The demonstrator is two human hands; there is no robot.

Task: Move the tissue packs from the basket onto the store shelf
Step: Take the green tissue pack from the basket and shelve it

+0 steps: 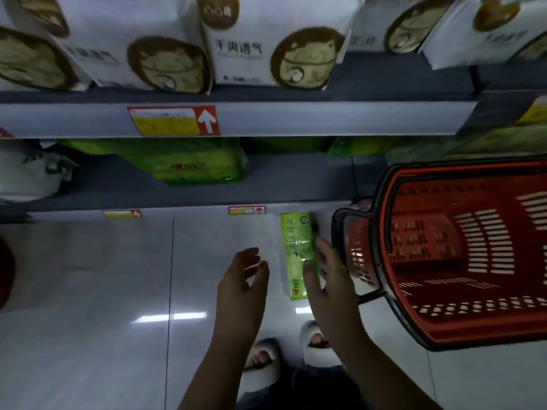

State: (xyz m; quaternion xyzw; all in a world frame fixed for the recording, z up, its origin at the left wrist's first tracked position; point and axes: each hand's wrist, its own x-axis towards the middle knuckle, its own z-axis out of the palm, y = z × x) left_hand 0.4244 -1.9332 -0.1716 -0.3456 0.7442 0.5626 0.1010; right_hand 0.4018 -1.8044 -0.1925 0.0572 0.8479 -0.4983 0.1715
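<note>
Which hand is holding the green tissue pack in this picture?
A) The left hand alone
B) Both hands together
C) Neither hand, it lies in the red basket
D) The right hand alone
D: the right hand grips the green tissue pack between thumb and fingers, while the left hand is open, apart from the pack, and holds nothing.

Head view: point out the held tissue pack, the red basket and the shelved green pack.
held tissue pack (297, 247), head view, middle of its printed face.
red basket (473, 324), head view, near side wall.
shelved green pack (189, 165), head view, front face.
</note>
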